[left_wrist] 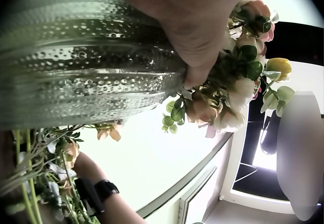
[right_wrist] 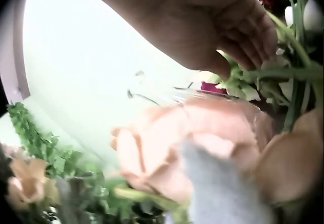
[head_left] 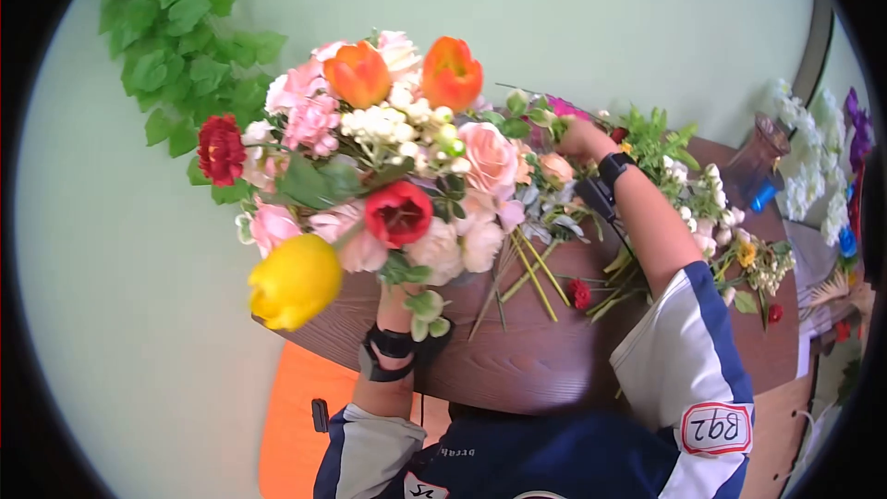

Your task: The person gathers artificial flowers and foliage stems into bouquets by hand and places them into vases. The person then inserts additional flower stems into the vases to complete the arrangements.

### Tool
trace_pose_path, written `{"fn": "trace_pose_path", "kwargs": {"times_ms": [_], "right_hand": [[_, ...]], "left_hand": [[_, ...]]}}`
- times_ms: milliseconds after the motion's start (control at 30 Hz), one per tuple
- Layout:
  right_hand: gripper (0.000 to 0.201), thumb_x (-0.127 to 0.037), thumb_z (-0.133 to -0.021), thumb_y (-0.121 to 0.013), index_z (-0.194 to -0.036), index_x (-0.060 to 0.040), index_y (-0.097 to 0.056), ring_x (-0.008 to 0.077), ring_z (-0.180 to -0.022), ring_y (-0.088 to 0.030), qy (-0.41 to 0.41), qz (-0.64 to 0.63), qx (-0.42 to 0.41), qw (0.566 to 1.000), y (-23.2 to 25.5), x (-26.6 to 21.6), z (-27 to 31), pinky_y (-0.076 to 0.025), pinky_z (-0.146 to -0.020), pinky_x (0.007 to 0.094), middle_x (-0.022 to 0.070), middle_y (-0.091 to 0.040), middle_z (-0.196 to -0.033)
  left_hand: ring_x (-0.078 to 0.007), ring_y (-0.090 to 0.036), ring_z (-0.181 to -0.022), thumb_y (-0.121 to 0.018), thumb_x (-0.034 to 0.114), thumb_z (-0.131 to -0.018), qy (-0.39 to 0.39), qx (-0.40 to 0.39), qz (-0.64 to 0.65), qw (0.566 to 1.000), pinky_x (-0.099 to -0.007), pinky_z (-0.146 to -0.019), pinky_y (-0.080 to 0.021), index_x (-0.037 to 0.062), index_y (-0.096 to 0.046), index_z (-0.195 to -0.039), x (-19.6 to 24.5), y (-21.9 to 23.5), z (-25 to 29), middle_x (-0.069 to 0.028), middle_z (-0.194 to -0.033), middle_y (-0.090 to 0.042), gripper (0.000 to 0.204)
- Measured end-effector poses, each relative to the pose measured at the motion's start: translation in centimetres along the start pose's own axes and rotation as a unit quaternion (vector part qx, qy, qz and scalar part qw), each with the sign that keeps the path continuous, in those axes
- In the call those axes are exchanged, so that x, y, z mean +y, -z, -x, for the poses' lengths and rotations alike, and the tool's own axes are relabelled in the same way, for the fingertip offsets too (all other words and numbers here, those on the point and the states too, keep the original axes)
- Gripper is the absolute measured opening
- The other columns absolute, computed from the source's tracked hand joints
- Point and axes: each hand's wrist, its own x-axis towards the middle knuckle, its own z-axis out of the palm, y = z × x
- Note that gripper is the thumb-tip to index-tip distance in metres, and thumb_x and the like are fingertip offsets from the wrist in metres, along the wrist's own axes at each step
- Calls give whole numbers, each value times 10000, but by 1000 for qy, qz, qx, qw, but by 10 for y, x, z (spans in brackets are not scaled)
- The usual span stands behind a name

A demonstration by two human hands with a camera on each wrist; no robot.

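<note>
My left hand (left_wrist: pixel 187 24) grips a ribbed clear glass vase (left_wrist: pixel 86 67), with the thumb at its rim. From the vase rises a big bouquet of artificial flowers: orange tulips (head_left: pixel 451 74), a red tulip (head_left: pixel 398 214), a yellow tulip (head_left: pixel 296 283), pink blooms and white berries. In the head view the blooms hide the vase and most of that hand. My right hand (head_left: pixel 584 140) reaches into flowers lying at the table's back. In the right wrist view its bent fingers are at pale green petals (right_wrist: pixel 242 88); I cannot tell whether they pinch them.
Loose flower stems (head_left: pixel 536 270) and a small red flower (head_left: pixel 579 293) lie on the dark wooden table (head_left: pixel 517 365). A tinted glass vase (head_left: pixel 759 152) lies tilted at the right, past more white flowers. Green ivy (head_left: pixel 185 46) hangs on the wall.
</note>
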Motion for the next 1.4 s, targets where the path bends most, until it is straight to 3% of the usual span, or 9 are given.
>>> {"fn": "trace_pose_path", "kwargs": {"times_ms": [300,533,700,767,833,900,967,1033,1400], "right_hand": [[284,-291,-787,-634,-886,-29,-679,288,-685,-637,-22,-203,223,953,55,-9,37,-491,-664,370,191,-631,-710],[270,-311,-850,-612,-726,-74,-574,20,-426,-333,57,-539,367,756,162,-60,112,-217,-394,211,-64,-405,-510],[349,-221,-960,-351,-638,-89,-385,91,-477,-217,298,-668,297,614,235,-130,182,-209,-483,235,-33,-279,-522],[84,-42,-881,-459,-930,-6,-517,85,-579,-382,553,-534,222,600,277,-102,193,-310,-527,225,-15,-424,-651],[322,-195,-945,-398,-642,-92,-358,101,-439,-225,490,-644,342,477,295,-156,266,-266,-404,246,-13,-295,-547],[343,-158,-957,-349,-620,-102,-313,99,-448,-177,602,-575,308,460,319,-154,282,-230,-406,229,-15,-229,-556],[216,-153,-949,-375,-764,-84,-463,87,-451,-301,674,-502,222,495,338,-166,283,-327,-471,178,-21,-421,-581],[246,-233,-991,-315,-999,-11,-420,91,-511,-256,736,-540,128,388,321,-199,264,-263,-498,221,-19,-321,-614],[262,-224,-995,-292,-982,-39,-477,65,-514,-302,504,-563,162,634,216,-278,238,-291,-498,206,-2,-396,-584]], "left_hand": [[-258,-465,-1026,-770,203,-638,-7,44,5,999,-352,-875,-381,56,-446,-1120,-5,7,9,-99,-1094,-458,599],[-260,-468,-1018,-777,206,-629,7,75,30,997,-352,-865,-386,58,-449,-1113,-8,-2,-7,-99,-1084,-458,604],[-262,-470,-1012,-781,208,-622,6,101,39,994,-353,-857,-389,59,-451,-1108,-1,-5,-8,-99,-1078,-457,607],[-262,-471,-1009,-783,209,-619,6,108,40,993,-353,-855,-391,60,-452,-1107,1,-7,-7,-98,-1075,-457,608],[-263,-472,-1007,-785,210,-616,1,115,39,993,-353,-852,-392,60,-453,-1105,3,-8,-11,-98,-1073,-457,609],[-263,-473,-1004,-787,211,-614,-11,122,39,992,-353,-849,-393,61,-454,-1103,5,-4,-8,-98,-1070,-457,611],[-264,-473,-1002,-789,212,-611,-17,127,43,991,-354,-846,-395,61,-455,-1101,7,-8,-15,-98,-1068,-457,612],[-265,-474,-999,-791,213,-608,-22,128,48,990,-354,-843,-396,62,-456,-1099,9,-15,-27,-98,-1065,-457,613],[-247,-490,-917,-816,198,-541,-144,58,-250,956,-343,-767,-404,59,-519,-976,12,-6,-29,-85,-954,-475,545]]}}
